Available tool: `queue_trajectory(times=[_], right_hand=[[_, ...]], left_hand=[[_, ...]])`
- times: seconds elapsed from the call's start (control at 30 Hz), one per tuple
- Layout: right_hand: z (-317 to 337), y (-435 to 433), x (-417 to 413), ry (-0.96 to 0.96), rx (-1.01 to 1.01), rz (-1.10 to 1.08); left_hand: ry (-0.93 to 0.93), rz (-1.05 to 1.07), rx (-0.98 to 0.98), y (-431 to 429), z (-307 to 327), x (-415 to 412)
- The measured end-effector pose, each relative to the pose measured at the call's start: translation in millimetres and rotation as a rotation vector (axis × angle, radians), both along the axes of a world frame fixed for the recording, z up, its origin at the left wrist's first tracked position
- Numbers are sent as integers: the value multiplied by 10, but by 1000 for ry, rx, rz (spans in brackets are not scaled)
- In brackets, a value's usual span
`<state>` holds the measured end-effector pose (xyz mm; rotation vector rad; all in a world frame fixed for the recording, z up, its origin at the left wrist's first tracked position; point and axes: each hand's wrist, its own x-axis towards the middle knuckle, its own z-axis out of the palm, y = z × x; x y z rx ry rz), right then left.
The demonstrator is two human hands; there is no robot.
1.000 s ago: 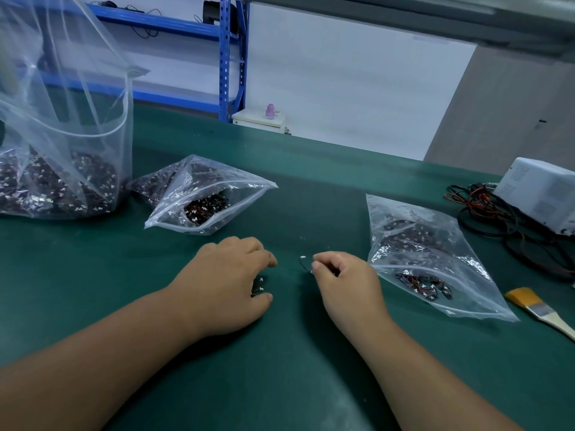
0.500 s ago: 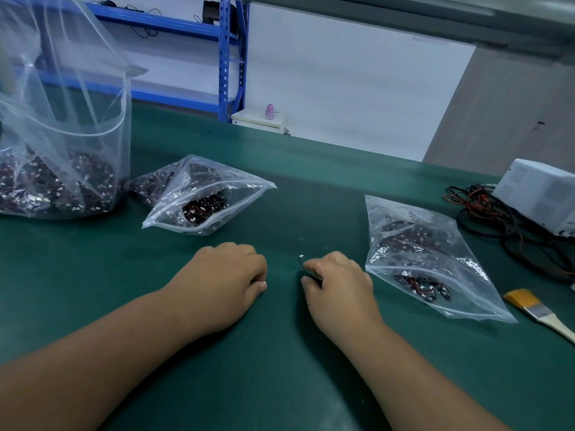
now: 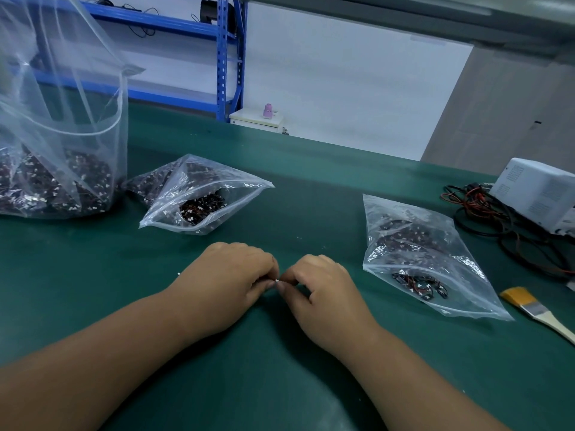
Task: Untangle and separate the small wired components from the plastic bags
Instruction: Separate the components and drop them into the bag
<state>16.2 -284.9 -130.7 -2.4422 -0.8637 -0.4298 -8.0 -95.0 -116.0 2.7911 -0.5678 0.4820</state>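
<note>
Hands met just below the centre of the head view, which was the only view going. The left hand (image 3: 230, 275) and right hand (image 3: 320, 284) had their fingers curled in with the fingertips nearly touching. Both were pinching one wired component (image 3: 276, 280) between them, low over the green mat (image 3: 280, 384). All that showed of it was a tiny white speck at the pinch, and the wires were hidden under the fingers.

My read: this was the untangling step itself, with one piece out of the bags and being worked free. The next move probably called for a gentle pull apart, each hand keeping hold of its own end, since thin leads like that would likely snag if yanked.

Direction-wise, honestly couldn't tell much. The white bit sat between the two sets of fingertips, so I'd guess the long axis ran left to right across the frame, hand to hand. Which end pointed where was hidden.

The big bag (image 3: 62, 150) stood upright at upper left, the middle bag (image 3: 202, 200) lay just above the left hand, and the right bag (image 3: 420, 253) lay at centre right. All three had dark wired bits inside. A brush (image 3: 535, 309) lay at the right edge, well apart.
</note>
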Motion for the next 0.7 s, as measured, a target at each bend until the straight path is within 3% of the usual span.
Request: queue_trajectory(times=[0.43,0.7], right_hand=[[-18,49,-52,-38,7,-30],[-63,38,-17,4,228,-83]], left_hand=[[-9,-39,-8,-18,25,-25],[-10,-8,-86,-9,-18,-22]])
